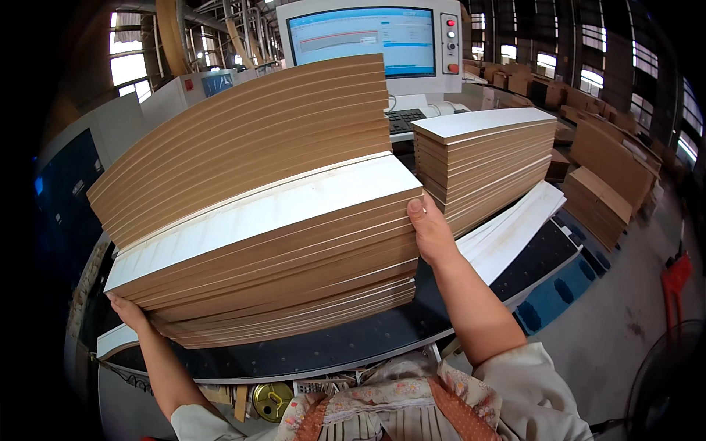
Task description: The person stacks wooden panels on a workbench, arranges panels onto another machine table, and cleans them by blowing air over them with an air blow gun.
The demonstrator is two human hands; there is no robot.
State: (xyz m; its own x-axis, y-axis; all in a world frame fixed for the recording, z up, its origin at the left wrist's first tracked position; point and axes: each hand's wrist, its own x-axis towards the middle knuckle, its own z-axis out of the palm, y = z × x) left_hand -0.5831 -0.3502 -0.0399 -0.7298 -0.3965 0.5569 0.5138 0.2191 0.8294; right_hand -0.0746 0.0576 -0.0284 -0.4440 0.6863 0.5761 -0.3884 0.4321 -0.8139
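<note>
My left hand grips the left end of a stack of long, white-faced boards with bare brown edges. Around the right end, near the top corner, my right hand is closed with its thumb on the edge. Beneath the upper boards, the lower ones sit slightly out of line. Close behind stands a taller stack of similar boards, its brown edges facing me. To the right of my right hand rises another stack of white-topped boards. My fingers on the far sides are partly hidden.
The stacks stand on a dark table, with loose white strips at its right. Behind are a lit monitor, a keyboard and a button panel. Cardboard boxes stand at the right, near a red object.
</note>
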